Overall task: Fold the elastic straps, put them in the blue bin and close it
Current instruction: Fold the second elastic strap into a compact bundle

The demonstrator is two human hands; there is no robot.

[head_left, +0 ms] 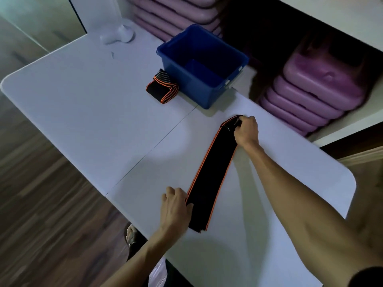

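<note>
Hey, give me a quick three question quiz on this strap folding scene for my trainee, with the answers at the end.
1. True or false: the blue bin already holds a strap.
2. Which hand grips the far end of the long strap?
3. Where is the folded strap: A inside the bin, B on the table beside the bin, C on the floor?

Key: 1 false, the visible interior looks empty. 2 the right hand; the left hand rests at the near end. 3 B.

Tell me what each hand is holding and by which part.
Both hold the same black strap, flat on the table. The right hand grips its far end; the left hand presses its near left edge.
</note>
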